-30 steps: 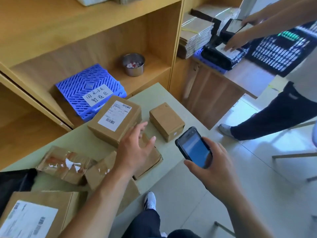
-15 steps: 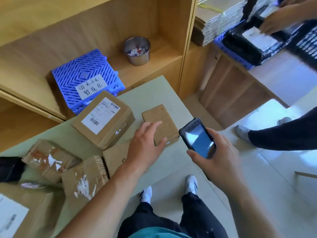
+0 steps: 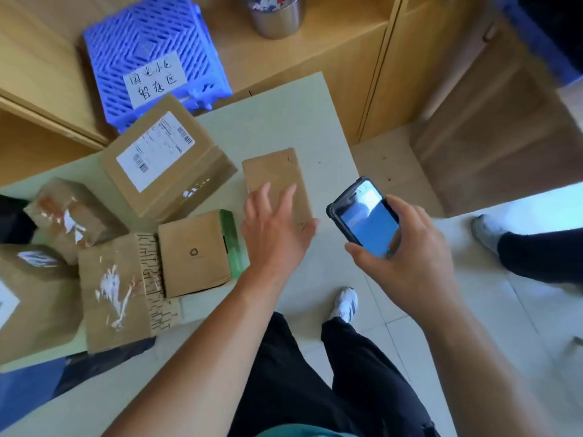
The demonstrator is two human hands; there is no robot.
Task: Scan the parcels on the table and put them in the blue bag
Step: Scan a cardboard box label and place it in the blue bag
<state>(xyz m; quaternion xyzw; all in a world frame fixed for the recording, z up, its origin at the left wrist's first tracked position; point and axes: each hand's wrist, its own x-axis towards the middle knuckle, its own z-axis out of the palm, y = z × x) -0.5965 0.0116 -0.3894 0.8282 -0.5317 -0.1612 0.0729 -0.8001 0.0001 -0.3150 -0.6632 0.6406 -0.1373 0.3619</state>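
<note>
Parcels, six brown cardboard boxes, lie on the pale green counter (image 3: 277, 121).

**Containers**
- A metal cup (image 3: 277, 17) stands on the wooden shelf (image 3: 331, 48) behind the counter. It is cut off by the top edge of the view and holds small red, white and blue pieces that are too small to identify.
- A blue slatted crate (image 3: 151, 42) sits on the same shelf, left of the cup. It carries a handwritten paper label, and its contents are not visible.
- A blue surface (image 3: 19, 395) shows below the near edge of the counter at lower left. Whether it is the bag cannot be determined.

**Parcels**
- The small plain box (image 3: 274, 171) lies nearest the right edge of the counter.
- The labelled box (image 3: 164, 162) lies to its left, with the shipping label facing up.
- The green-sided box (image 3: 195, 250) bears a recycling mark and touches the tape-scarred box (image 3: 110, 294).
- Two more boxes lie at far left.

**Hands**
- The left hand (image 3: 274, 228) reaches forward, palm down. Its fingers are straight and spread across the near half of the small plain box, and the thumb lies at the near right corner. The fingers are not curled.
- The right hand (image 3: 407, 257) grips a phone (image 3: 366, 216) in a dark case. The screen is lit and faces up, and the phone is just right of the small plain box, off the counter edge.
</note>
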